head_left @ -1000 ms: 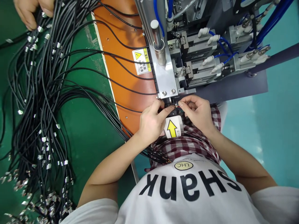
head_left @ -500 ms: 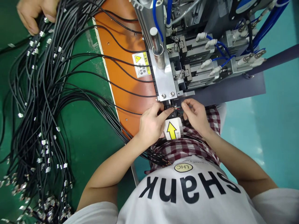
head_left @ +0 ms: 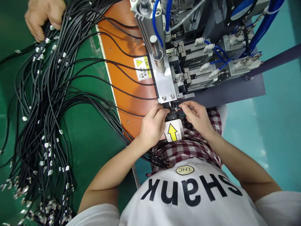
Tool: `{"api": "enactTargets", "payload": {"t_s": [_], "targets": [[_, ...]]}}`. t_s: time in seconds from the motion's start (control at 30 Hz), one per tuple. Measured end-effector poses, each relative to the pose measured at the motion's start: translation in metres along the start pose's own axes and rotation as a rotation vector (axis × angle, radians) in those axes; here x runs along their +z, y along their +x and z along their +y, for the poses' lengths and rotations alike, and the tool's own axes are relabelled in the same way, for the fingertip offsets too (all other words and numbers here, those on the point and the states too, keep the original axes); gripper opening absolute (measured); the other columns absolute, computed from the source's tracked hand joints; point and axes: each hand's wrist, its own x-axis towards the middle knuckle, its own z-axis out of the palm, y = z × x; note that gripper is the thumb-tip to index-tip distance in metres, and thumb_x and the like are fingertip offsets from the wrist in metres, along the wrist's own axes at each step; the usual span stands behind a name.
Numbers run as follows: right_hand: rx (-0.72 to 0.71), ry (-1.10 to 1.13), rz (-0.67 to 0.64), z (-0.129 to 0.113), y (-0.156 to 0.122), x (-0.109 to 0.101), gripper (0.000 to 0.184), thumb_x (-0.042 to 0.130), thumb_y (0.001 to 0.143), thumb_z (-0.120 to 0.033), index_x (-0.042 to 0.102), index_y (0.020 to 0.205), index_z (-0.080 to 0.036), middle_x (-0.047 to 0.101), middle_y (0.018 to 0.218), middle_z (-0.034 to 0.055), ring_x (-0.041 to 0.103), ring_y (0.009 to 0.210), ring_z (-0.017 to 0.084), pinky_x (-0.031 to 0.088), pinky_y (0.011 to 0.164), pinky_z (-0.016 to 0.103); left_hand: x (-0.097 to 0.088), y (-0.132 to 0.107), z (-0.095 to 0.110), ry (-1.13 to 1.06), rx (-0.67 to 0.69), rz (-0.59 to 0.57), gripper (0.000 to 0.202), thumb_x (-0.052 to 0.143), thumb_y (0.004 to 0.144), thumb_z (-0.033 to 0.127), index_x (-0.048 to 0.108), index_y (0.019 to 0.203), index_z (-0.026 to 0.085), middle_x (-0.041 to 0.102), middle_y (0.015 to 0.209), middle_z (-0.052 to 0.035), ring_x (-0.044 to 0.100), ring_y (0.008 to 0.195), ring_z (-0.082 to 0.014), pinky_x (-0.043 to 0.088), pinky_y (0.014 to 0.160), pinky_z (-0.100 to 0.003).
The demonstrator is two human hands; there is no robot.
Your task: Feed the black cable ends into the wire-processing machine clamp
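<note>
My left hand [head_left: 152,124] is closed, its fingertips pressed at the black fixture [head_left: 173,115] where a black cable [head_left: 131,112] runs in under them. Thin coloured wires [head_left: 178,109], red and white among them, stick out of that fixture to the right. My right hand [head_left: 196,115] pinches the tips of these wires between thumb and forefinger. Just below the fixture is a white label with a yellow arrow [head_left: 172,131]. More black cables enter the machine's edge beyond my left hand, under a metal plate [head_left: 166,86].
A large heap of black cables [head_left: 47,103] with silvery ends covers the green table [head_left: 94,153]. Another person's hand [head_left: 44,17] rests on it at the top left. Pneumatic cylinders [head_left: 199,59] with blue hoses stand beyond my right hand. An orange plate [head_left: 129,75] carries a warning label.
My left fingertips have drawn back left from the wires onto the fixture. My right fingers have come slightly left to the wire tips. The view has shifted a little.
</note>
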Motion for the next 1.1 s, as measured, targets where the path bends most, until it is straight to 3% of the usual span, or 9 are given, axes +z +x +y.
{"api": "enactTargets", "payload": {"t_s": [0.2,0.33,0.43,0.53,0.6,0.77,0.83,0.97,1.1], "targets": [[-0.316,-0.237,0.164,-0.013,-0.004,0.011,0.01,0.066,0.091,-0.028,0.071,0.087,-0.02,0.058,0.079,0.0003,0.047,0.059,0.01,0.04,0.058,0.027,0.003,-0.001,-0.003,0.083,0.053,0.015,0.024,0.045,0.098,0.009,0.064,0.11,0.017,0.063,0.104,-0.0088,0.06,0.092,-0.0182,0.052,0.08,-0.031],[-0.387,-0.326,0.187,-0.012,-0.005,0.011,0.009,0.063,0.091,-0.022,0.067,0.082,-0.02,0.055,0.077,-0.0004,0.047,0.06,0.01,0.041,0.062,0.028,0.001,-0.002,-0.002,0.118,0.057,-0.023,0.027,0.042,0.099,0.009,0.064,0.112,0.018,0.065,0.107,-0.0089,0.06,0.097,-0.0198,0.05,0.082,-0.033],[-0.237,-0.26,0.147,-0.005,0.0,0.008,0.011,0.064,0.091,-0.027,0.064,0.082,-0.019,0.057,0.076,-0.0003,0.047,0.06,0.01,0.039,0.059,0.028,-0.003,-0.002,0.0,0.202,0.085,-0.019,0.024,0.047,0.098,0.012,0.066,0.111,0.02,0.068,0.104,-0.0087,0.058,0.1,-0.0236,0.047,0.083,-0.038],[0.039,-0.016,-0.018,0.001,0.009,0.005,0.019,0.062,0.092,-0.034,0.063,0.082,-0.018,0.053,0.069,-0.0018,0.042,0.052,0.009,0.033,0.049,0.026,-0.005,-0.004,0.002,0.298,0.063,0.001,0.024,0.05,0.098,0.016,0.069,0.112,0.021,0.066,0.1,-0.0098,0.056,0.097,-0.0254,0.046,0.08,-0.04],[0.103,0.042,-0.096,0.001,0.011,0.002,0.02,0.062,0.092,-0.036,0.065,0.084,-0.018,0.053,0.068,-0.0021,0.04,0.05,0.009,0.032,0.047,0.025,-0.005,-0.005,0.001,0.263,0.039,-0.011,0.029,0.045,0.1,0.015,0.069,0.114,0.02,0.063,0.097,-0.0098,0.056,0.093,-0.0227,0.048,0.076,-0.036],[-0.319,-0.311,0.092,0.001,-0.009,-0.004,0.023,0.057,0.097,-0.032,0.072,0.112,-0.022,0.068,0.098,0.0058,0.063,0.081,0.017,0.05,0.074,0.032,-0.005,-0.007,-0.003,0.123,0.046,-0.017,0.029,0.042,0.1,0.014,0.069,0.113,0.017,0.059,0.094,-0.0078,0.058,0.087,-0.0186,0.051,0.073,-0.03],[-0.39,-0.371,0.128,0.006,-0.016,-0.005,0.027,0.054,0.099,-0.032,0.072,0.117,-0.024,0.07,0.104,0.0067,0.065,0.089,0.02,0.052,0.081,0.034,-0.005,-0.006,-0.003,0.111,0.045,-0.001,0.026,0.045,0.1,0.013,0.068,0.111,0.017,0.061,0.096,-0.0079,0.06,0.089,-0.0186,0.052,0.075,-0.031],[-0.14,-0.139,0.095,0.013,-0.01,-0.006,0.028,0.061,0.095,-0.044,0.073,0.105,-0.022,0.071,0.092,0.004,0.056,0.057,0.012,0.047,0.055,0.028,-0.007,-0.003,0.001,0.056,-0.012,0.016,0.018,0.048,0.1,0.015,0.064,0.107,0.016,0.063,0.099,-0.008,0.062,0.092,-0.0182,0.054,0.083,-0.031],[0.055,0.114,-0.043,0.009,0.003,-0.003,0.033,0.071,0.086,-0.052,0.07,0.09,-0.02,0.069,0.081,0.0012,0.053,0.051,0.009,0.044,0.053,0.025,-0.017,-0.007,0.001,0.06,-0.042,-0.005,0.017,0.048,0.1,0.018,0.063,0.108,0.017,0.063,0.109,-0.0103,0.063,0.102,-0.0194,0.055,0.09,-0.035]]}}
